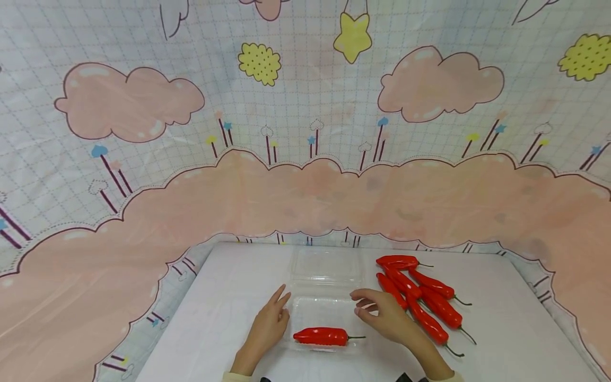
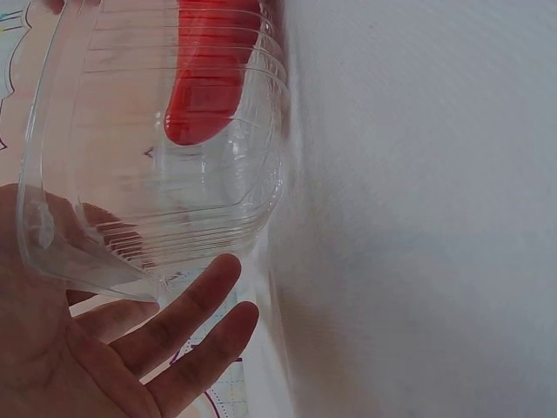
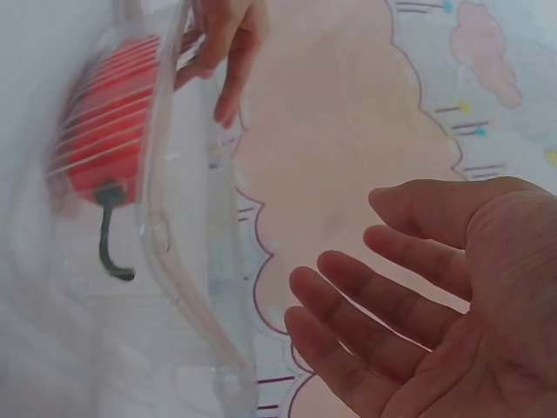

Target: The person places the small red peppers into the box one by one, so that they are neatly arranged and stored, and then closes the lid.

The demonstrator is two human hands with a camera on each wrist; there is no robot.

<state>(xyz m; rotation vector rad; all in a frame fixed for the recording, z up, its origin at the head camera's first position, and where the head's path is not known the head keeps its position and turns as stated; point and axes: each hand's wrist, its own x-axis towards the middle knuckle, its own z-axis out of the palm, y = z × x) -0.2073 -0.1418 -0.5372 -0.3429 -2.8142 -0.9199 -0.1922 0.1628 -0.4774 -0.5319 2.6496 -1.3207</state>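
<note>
A clear plastic clamshell box (image 1: 324, 310) lies on the white table with its lid (image 1: 327, 267) folded back away from me. Inside, along the near side, rests one red chili pepper (image 1: 321, 336), its green stem pointing right. My left hand (image 1: 268, 324) is at the box's left side, fingers extended beside the wall; whether they touch it I cannot tell. Above the box's right edge hovers my right hand (image 1: 382, 314), its fingers relaxed and spread with nothing between them. The right wrist view shows the pepper (image 3: 109, 131) through the ribbed clear wall.
Several red chili peppers (image 1: 441, 307) lie in a loose pile on the table, right of the box and beside my right forearm. Behind the white table (image 1: 229, 281) hangs a printed cloth (image 1: 305, 201) with pink clouds, which also shows along the table's sides.
</note>
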